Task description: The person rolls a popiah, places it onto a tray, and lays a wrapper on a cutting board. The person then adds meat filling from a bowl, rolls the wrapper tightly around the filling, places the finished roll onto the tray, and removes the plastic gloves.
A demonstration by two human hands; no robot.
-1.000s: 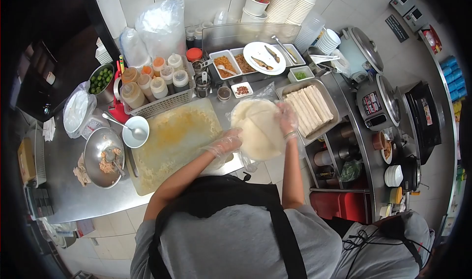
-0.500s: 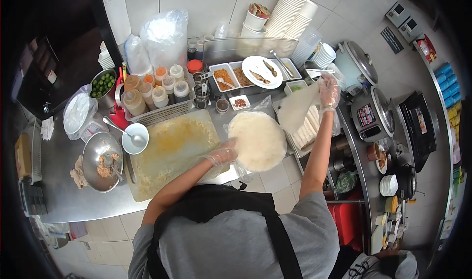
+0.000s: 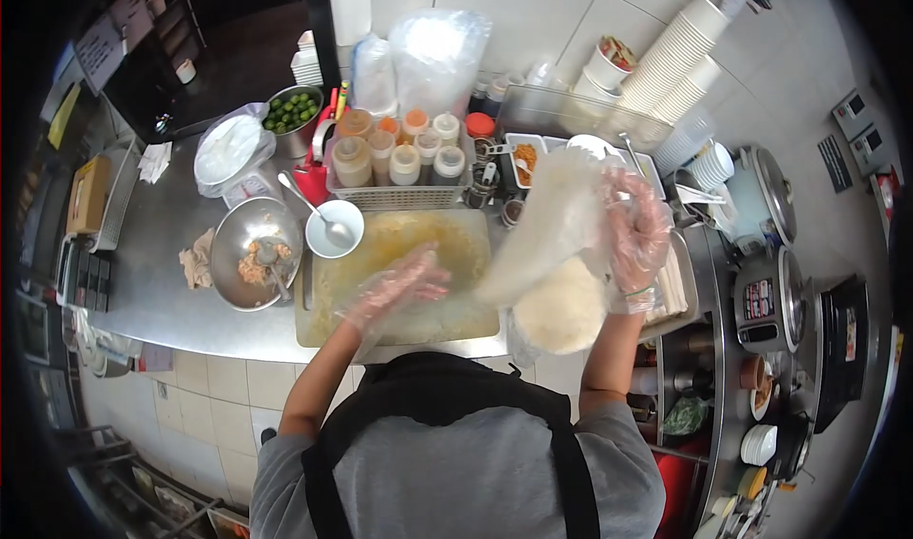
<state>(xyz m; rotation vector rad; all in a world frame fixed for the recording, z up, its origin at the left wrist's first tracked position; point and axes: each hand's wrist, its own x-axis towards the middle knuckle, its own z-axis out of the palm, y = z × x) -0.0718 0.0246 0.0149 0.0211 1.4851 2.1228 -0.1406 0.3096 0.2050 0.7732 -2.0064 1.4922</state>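
My right hand [image 3: 635, 225], in a clear plastic glove, is closed on the edge of a thin pale wrapper sheet [image 3: 547, 221]. The sheet hangs down to the left, blurred by motion. Beneath it, a stack of round wrappers [image 3: 561, 311] lies on clear plastic, its upper part hidden. Over the stained cutting board [image 3: 447, 325] I hold my gloved left hand [image 3: 404, 287] with fingers outstretched and nothing in it. Right of the stack, a tray of pale rolls [image 3: 673, 292] is partly covered by my right hand.
Left of the board stand a metal bowl of filling [image 3: 228, 273] and a white bowl [image 3: 335, 229] with a spoon. Behind it is a basket of squeeze bottles [image 3: 404, 163]. Containers of toppings [image 3: 525, 163] line the back, with stacked paper cups [image 3: 680, 49] at the right.
My right hand has brought the wrapper sheet left and nearer, over the stack. My left hand has left the stack and moved above the board. The view has shifted.
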